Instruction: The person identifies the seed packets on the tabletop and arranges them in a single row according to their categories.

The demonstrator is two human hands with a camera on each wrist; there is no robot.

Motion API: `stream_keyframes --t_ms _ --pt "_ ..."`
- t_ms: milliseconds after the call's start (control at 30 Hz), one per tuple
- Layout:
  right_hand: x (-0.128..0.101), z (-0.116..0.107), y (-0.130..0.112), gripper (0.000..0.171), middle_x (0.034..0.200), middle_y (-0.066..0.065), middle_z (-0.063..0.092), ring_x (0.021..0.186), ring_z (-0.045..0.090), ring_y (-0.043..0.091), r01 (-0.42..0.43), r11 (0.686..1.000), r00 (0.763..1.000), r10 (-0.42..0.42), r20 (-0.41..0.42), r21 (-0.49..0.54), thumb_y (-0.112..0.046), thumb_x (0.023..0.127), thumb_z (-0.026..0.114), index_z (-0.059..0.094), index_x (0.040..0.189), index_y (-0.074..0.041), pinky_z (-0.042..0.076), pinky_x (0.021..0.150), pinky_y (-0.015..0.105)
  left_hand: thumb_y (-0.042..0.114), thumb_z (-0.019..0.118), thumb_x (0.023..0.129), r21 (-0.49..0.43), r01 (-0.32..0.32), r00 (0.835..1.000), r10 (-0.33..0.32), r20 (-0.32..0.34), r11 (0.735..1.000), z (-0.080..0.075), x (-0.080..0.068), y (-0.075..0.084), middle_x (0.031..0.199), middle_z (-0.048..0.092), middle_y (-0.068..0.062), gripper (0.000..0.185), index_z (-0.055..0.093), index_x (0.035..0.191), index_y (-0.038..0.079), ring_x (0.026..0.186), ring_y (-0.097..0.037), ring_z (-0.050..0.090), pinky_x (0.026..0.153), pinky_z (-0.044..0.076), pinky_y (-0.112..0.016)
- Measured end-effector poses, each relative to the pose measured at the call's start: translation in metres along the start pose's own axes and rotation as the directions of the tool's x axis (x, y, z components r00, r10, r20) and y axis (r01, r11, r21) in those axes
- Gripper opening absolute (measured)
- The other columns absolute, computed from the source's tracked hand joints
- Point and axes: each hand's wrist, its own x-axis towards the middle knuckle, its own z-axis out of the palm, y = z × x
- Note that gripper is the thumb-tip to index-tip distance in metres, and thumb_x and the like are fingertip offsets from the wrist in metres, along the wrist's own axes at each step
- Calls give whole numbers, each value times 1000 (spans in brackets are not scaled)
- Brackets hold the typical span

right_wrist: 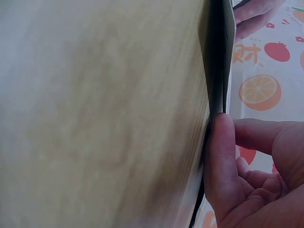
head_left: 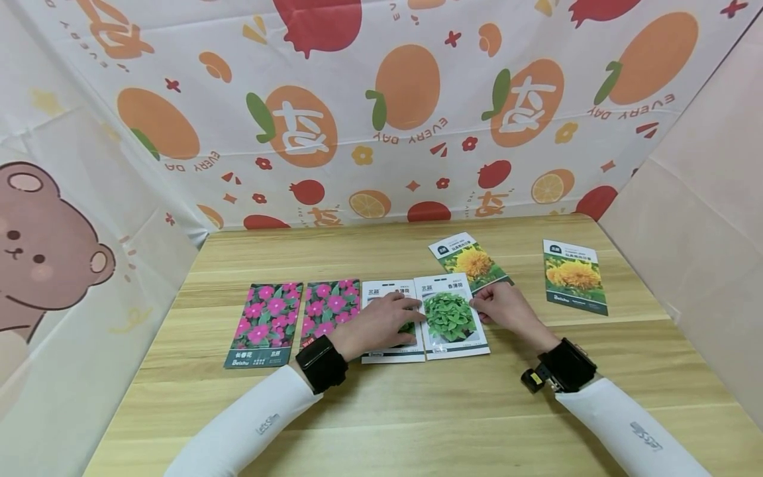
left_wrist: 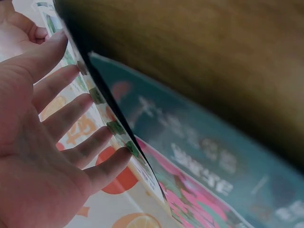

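Note:
Two white seed packets with green leafy plants lie side by side mid-table in the head view. My left hand (head_left: 378, 324) rests over the left leafy packet (head_left: 393, 355), covering much of its picture. In the left wrist view its fingers (left_wrist: 71, 111) are spread and fairly straight, fingertips on the packet's face. The right leafy packet (head_left: 450, 318) is tilted slightly, its left edge beside the left fingertips. My right hand (head_left: 507, 308) pinches this packet's right edge between thumb (right_wrist: 221, 156) and forefinger. Just behind it lies a yellow-flower packet (head_left: 475, 260), its lower part partly covered.
Two pink-flower packets lie left of the leafy ones: the outer one (head_left: 268, 321) and the inner one (head_left: 328, 305), partly behind my left wrist. Another yellow-flower packet (head_left: 574, 278) lies at the right. A fruit-print cloth (head_left: 352, 165) hangs behind the wooden table (head_left: 417, 424).

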Motion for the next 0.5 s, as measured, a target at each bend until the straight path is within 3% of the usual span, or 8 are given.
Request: stream_keyframes --t_ms 200,367,433,500 --pt "0 -2 2 21 73 1 70 65 66 13 33 996 999 -34 -20 -79 -16 100 67 74 83 -5 58 63 28 41 73 97 -5 -4 1000 4 3 1000 0 2 0 151 55 -6 46 68 139 21 141 -32 48 114 43 -46" --pt "-2 -13 -2 31 64 -1 62 55 53 14 93 979 993 -105 -60 -183 -21 102 62 65 74 -9 41 54 28 41 72 98 -31 6 1000 -5 9 999 1 2 -1 153 54 -5 45 68 138 23 143 -32 46 113 43 -48" --pt "-1 -18 -4 30 64 2 58 54 48 17 127 964 982 -156 -106 -235 -19 104 59 63 76 -8 35 53 30 40 72 98 -42 14 1000 -14 8 999 1 2 -2 153 54 -5 44 69 138 23 143 -32 46 112 44 -50" --pt "2 -22 -4 24 73 9 62 61 54 23 189 933 959 -243 -147 -307 -13 104 58 68 84 -2 42 55 35 40 72 98 -52 20 1000 -19 8 998 1 1 -2 153 54 -5 44 69 137 23 143 -32 45 111 45 -51"
